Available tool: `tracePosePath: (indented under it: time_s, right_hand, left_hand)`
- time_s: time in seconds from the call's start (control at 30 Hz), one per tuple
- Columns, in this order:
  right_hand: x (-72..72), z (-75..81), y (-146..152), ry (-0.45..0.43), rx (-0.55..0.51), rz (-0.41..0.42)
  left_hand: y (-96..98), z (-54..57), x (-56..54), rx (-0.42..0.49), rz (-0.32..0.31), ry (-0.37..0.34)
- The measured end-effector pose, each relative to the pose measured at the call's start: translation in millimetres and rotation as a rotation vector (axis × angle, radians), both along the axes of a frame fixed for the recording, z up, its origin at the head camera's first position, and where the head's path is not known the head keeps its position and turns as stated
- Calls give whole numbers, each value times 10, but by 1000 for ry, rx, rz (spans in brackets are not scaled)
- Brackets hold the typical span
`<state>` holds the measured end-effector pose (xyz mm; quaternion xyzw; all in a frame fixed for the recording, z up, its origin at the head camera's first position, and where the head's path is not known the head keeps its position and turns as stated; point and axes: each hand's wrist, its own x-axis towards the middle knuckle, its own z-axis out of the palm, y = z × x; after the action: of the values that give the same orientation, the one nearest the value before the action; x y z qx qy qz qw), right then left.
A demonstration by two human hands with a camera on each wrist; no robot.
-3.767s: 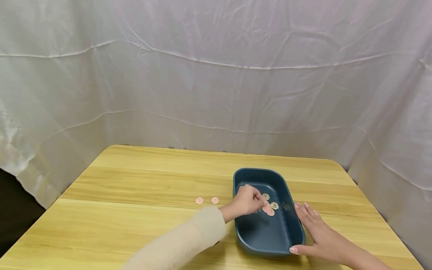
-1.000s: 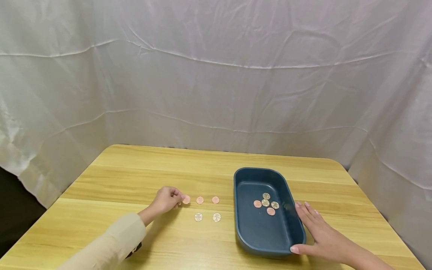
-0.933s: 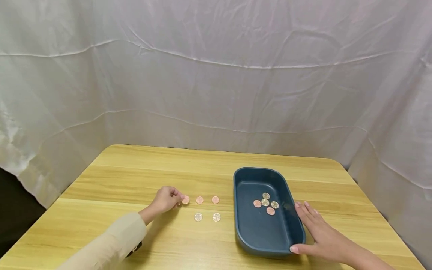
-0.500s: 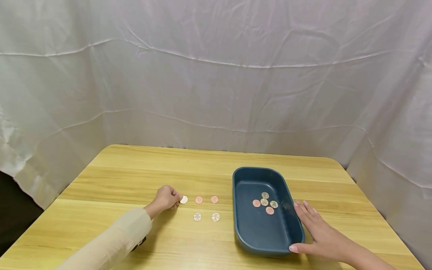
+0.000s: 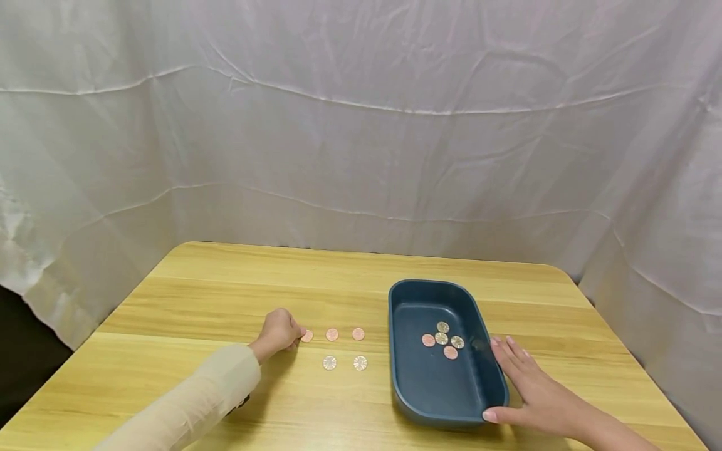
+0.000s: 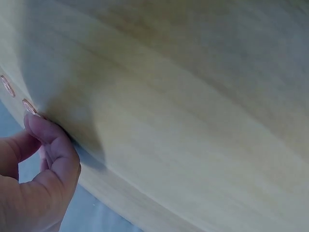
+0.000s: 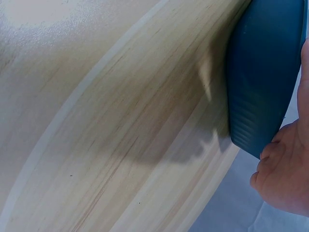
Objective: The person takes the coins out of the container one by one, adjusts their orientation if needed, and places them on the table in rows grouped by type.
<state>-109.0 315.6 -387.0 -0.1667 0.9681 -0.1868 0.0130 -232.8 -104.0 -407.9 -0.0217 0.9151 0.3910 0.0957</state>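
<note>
My left hand, fingers curled, pinches the edge of a copper-coloured coin that lies on the table. In the left wrist view the thumb and index fingertip meet at this coin. To its right sit two more copper coins, making a row. Two silvery coins form a second row nearer the front. A dark blue rectangular tray holds several copper and gold-toned coins. Against its right side rests my right hand, fingers stretched out and thumb at the near corner of the rim.
The wooden table has rounded far corners. Pale cloth hangs behind it and along both sides. Light wood stretches left of the coins and between them and the tray.
Since the oldest frame, my left hand has left the tray, and two silvery coins and a third copper coin have joined those on the table. That copper coin, tilted half a second ago, lies flatter now.
</note>
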Motion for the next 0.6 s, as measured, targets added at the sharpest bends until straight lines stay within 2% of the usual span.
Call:
tracePosePath:
  time_s: [0.1, 0.2, 0.43, 0.5, 0.6]
  right_hand:
    - [-1, 3, -4, -9, -8, -3]
    - [-3, 8, -7, -22, -16, -7]
    - [-2, 3, -2, -3, -3, 1]
    - [-3, 2, -1, 5, 3, 6]
    - [-7, 5, -3, 7, 7, 8]
  left_hand:
    - [1, 1, -1, 8, 9, -4]
    - [7, 6, 2, 9, 14, 35]
    - [47, 77, 31, 28, -7, 219]
    - [81, 114, 47, 67, -21, 252]
    - [151, 172, 79, 198, -42, 234]
